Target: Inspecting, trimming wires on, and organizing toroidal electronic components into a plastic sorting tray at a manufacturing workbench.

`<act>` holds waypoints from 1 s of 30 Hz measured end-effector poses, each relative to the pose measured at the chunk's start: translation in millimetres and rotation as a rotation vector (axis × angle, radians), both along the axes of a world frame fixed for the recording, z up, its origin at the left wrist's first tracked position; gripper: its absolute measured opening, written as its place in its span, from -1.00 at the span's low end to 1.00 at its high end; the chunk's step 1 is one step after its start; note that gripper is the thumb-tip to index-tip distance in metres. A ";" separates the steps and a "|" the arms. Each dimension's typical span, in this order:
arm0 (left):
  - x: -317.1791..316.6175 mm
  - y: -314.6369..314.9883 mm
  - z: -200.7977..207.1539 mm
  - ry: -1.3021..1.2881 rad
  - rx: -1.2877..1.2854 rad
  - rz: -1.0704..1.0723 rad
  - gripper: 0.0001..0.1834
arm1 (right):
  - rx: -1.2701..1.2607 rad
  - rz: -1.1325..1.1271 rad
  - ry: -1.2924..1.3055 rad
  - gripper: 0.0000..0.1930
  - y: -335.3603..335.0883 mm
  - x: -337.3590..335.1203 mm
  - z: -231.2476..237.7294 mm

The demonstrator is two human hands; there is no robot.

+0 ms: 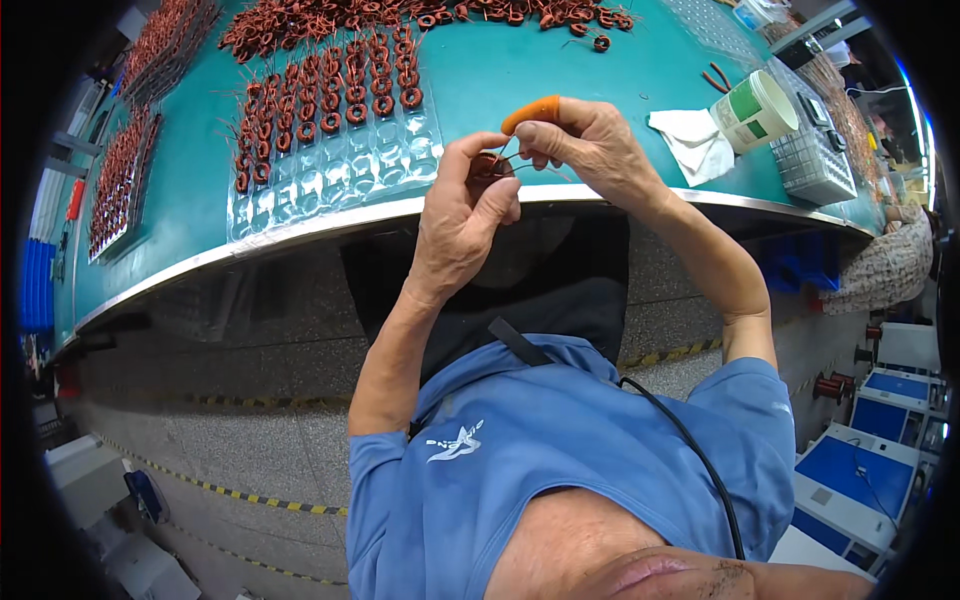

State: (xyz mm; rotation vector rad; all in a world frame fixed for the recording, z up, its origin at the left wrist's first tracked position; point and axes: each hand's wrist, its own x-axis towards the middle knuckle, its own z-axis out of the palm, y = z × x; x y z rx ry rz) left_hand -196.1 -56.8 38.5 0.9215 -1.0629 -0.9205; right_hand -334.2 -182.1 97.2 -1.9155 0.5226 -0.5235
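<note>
My left hand (452, 222) pinches a copper-coloured ring coil (486, 165) between thumb and fingers, just above the table's front edge. Thin wire leads stick out from it towards my right hand (604, 152). An orange finger cover (530, 113) sits on that hand's index finger, and thumb and finger close on a wire lead. The wire's tip is hidden by the fingers. Beside my left hand lies a clear plastic tray (345, 192) with round pockets; rows of wound coils (330, 95) fill its far part, while its near pockets hold none.
A heap of loose coils (330, 25) covers the back of the green table (490, 70). At right are a white cloth (690, 145), a white-green tub (755, 112), red-handled pliers (716, 78) and a grey device (812, 150). More filled trays (125, 180) stand at left. Another person's sleeve (880, 265) shows far right.
</note>
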 end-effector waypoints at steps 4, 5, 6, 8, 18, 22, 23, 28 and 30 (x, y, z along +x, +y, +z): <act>0.9 6.9 3.5 -0.182 0.010 0.085 -0.65 | 0.002 0.059 -0.076 -0.64 -0.6 1.8 -8.7; 1.2 8.7 6.0 -0.271 -0.005 0.115 -0.65 | -0.078 0.032 -0.075 -0.66 -1.1 2.8 -9.2; -1.5 10.2 8.6 -0.301 -0.025 0.173 -0.68 | -0.158 0.004 -0.074 -0.67 -1.2 3.4 -9.7; -3.3 10.6 10.2 -0.359 -0.011 0.253 -0.70 | -0.505 -0.017 -0.078 -0.72 -1.7 2.8 -4.6; 5.5 2.7 -1.5 -0.019 0.004 0.236 -0.80 | -1.021 -0.060 -0.252 -0.84 30.5 2.8 6.4; 10.4 10.3 7.5 0.102 -0.033 0.137 -0.78 | -0.363 -0.035 -0.273 -0.77 21.7 3.8 4.0; 9.8 11.5 6.9 0.101 -0.033 0.137 -0.78 | -0.200 -0.016 -0.282 -0.74 17.5 3.2 -1.3; 13.1 14.6 6.3 0.243 -0.075 0.008 -0.78 | 0.318 0.065 -0.444 -0.66 15.0 14.2 -26.4; 14.7 17.5 9.2 0.285 -0.043 0.002 -0.81 | 0.331 0.042 -0.409 -0.65 18.6 15.9 -31.5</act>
